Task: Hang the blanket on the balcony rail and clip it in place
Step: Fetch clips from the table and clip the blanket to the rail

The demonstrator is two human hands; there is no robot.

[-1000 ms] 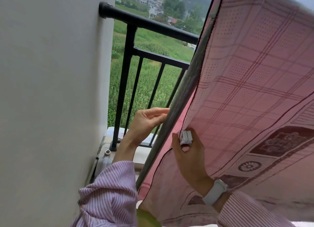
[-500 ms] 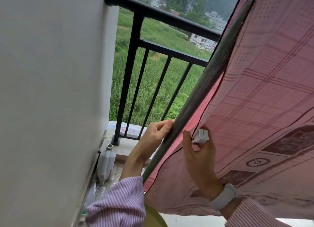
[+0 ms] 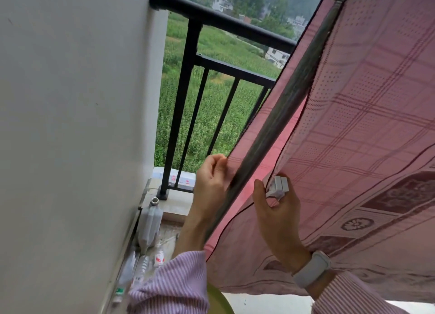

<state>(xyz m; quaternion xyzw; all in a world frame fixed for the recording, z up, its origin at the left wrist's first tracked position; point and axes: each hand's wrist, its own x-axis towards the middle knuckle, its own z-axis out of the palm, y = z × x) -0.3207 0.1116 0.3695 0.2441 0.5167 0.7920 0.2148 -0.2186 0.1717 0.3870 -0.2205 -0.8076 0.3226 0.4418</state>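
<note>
The blanket [image 3: 353,125] hangs over the grey pole [image 3: 277,125] between the hands. The left hand [image 3: 211,179] has moved from gripping the pole to pinching the blanket's far edge. The right hand [image 3: 275,210] still holds the white clip [image 3: 277,186] against the near fold. Clipping appears imminent, not done.

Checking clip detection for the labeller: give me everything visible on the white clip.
The white clip is small and looks like plastic, with blocky ribbed sections side by side. It sits at the edge of the pink blanket, just right of the grey pole that the blanket hangs over. The right hand holds it, thumb on its left side, fingers behind. Whether its jaws already bite the fabric cannot be told. The left hand pinches the blanket's other layer and does not touch the clip.
</note>
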